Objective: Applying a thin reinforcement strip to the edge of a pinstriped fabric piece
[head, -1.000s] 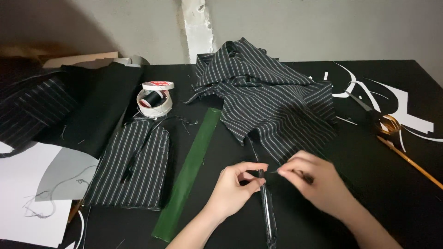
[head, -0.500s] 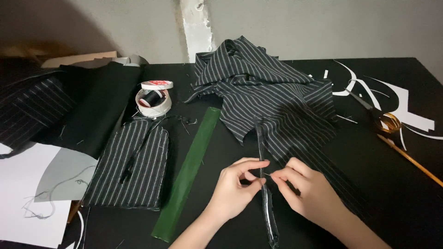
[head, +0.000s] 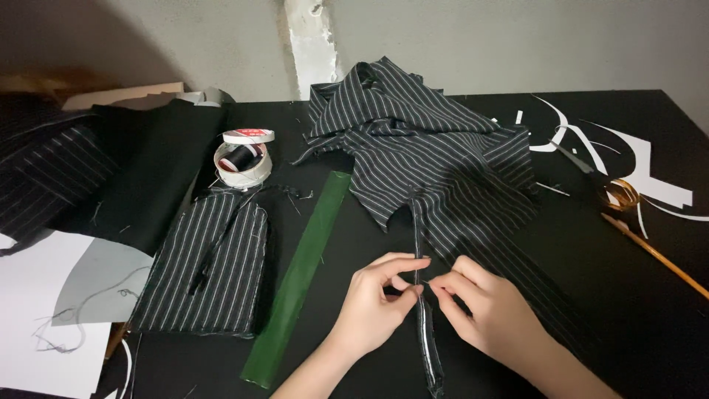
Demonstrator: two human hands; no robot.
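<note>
Your left hand [head: 373,307] and right hand [head: 484,314] both pinch the narrow striped strip [head: 421,295] mid-table; a tape roll [head: 242,164] rings black thread. Bare table [head: 650,318] lies rightward.

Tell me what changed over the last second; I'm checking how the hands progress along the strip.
Both hands moved slightly down the narrow striped strip toward the camera, closing together: the left hand and right hand now pinch it with fingertips nearly touching, where a second ago they sat further apart. Neither let go. The green ruler, the striped fabric pile and the thread spool stayed put.
</note>
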